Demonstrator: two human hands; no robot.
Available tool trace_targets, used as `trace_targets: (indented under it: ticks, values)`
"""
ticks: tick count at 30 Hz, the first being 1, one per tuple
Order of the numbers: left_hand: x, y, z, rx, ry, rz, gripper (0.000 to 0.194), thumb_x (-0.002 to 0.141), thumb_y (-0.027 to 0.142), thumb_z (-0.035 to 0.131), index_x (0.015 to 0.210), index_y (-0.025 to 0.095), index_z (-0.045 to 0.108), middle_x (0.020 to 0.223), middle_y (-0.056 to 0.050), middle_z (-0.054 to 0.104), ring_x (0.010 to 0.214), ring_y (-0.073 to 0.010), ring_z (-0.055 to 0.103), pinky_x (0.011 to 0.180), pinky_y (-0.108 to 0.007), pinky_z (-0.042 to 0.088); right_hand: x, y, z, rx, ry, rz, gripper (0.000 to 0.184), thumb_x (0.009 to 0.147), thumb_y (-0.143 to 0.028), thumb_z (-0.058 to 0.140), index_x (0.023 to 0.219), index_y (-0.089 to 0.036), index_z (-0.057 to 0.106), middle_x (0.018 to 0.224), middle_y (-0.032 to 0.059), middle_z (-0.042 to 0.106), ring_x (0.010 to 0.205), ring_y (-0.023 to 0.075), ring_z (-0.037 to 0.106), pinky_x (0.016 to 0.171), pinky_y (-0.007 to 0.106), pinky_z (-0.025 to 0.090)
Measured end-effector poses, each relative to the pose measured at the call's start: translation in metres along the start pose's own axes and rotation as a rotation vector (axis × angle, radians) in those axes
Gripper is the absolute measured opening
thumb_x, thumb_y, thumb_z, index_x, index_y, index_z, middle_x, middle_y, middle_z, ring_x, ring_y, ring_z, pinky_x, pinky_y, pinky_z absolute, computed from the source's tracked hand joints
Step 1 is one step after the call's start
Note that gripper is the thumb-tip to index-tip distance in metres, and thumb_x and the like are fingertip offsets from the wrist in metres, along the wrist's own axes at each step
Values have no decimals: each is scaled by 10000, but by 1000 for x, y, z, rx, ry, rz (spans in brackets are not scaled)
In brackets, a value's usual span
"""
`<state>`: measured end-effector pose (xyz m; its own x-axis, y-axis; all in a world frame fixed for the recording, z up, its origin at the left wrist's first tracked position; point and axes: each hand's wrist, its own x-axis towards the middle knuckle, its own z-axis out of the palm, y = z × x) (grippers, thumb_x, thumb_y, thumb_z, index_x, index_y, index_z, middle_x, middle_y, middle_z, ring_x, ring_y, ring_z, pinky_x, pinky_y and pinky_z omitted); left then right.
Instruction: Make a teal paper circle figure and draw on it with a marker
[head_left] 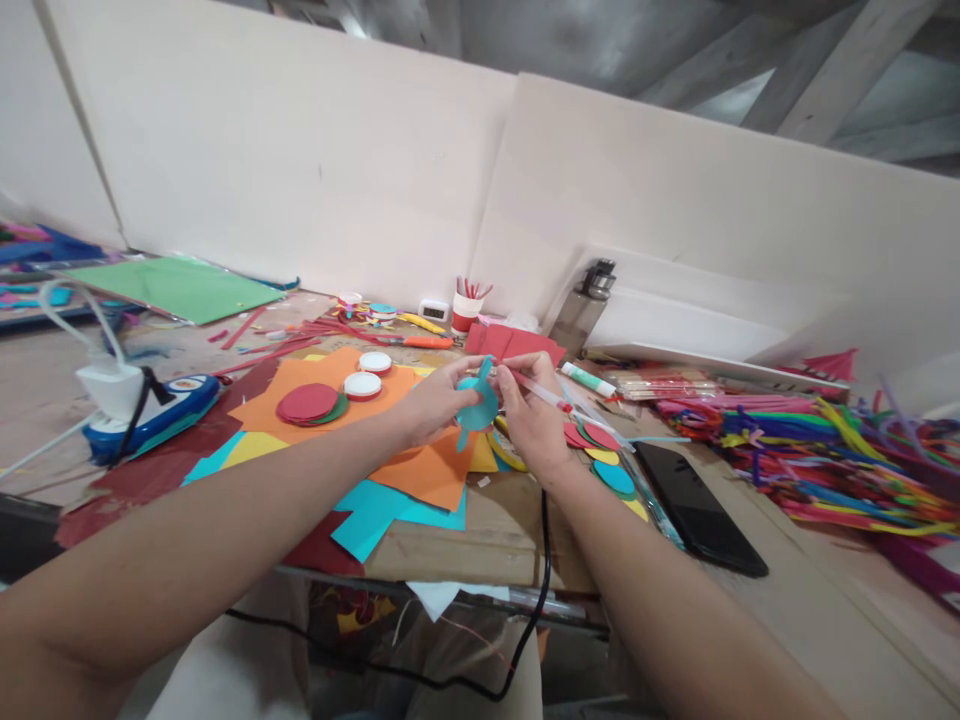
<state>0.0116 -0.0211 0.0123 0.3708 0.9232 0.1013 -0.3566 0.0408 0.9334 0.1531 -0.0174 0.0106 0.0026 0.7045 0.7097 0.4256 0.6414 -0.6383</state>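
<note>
Head view: my left hand (pixel 437 402) pinches the blue paper disc (pixel 478 410) between both hands, its strip (pixel 485 368) slanting upper right to lower left. My right hand (pixel 534 415) curls just beside its right edge; its grip I cannot tell.

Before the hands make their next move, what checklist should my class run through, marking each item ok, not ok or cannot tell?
1. Blue paper disc held by the left hand: ok.
2. Right hand close to the disc: ok; its exact grip: cannot tell.
3. Phone apart from both hands: ok.
4. Orange sheet lying clear of other paper: not ok, it overlaps blue sheets.
5. Black cable kept off the table edge: not ok, it hangs over.
</note>
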Motion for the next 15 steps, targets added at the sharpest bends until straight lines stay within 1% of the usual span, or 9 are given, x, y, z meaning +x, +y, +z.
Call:
trace_targets:
  ticks: [5, 11, 15]
  values:
    - [0, -1, -1, -3, -8, 0, 618, 651, 68, 660, 1245, 191, 539, 972, -50, 673, 708, -151, 650, 645, -321, 577, 0, -1, 0, 16, -5, 5, 142, 885, -349, 564, 890, -220, 505, 793, 14, 604, 722, 167, 611, 643, 324, 518]
    - [0, -1, -2, -10, -19, -2, 620, 659, 77, 674, 1252, 193, 534, 996, -59, 679, 720, -158, 655, 653, -334, 581, 0, -2, 0, 33, -16, 8, 144, 883, -349, 565, 893, -220, 501, 820, 13, 615, 730, 158, 609, 652, 311, 517]
    - [1, -2, -2, -3, -17, -5, 611, 662, 79, 680, 1245, 199, 542, 1002, -57, 675, 702, -144, 647, 656, -325, 577, 0, -1, 1, 20, -13, 8, 143, 883, -347, 566, 889, -219, 501, 797, 11, 611, 721, 162, 609, 652, 314, 506]
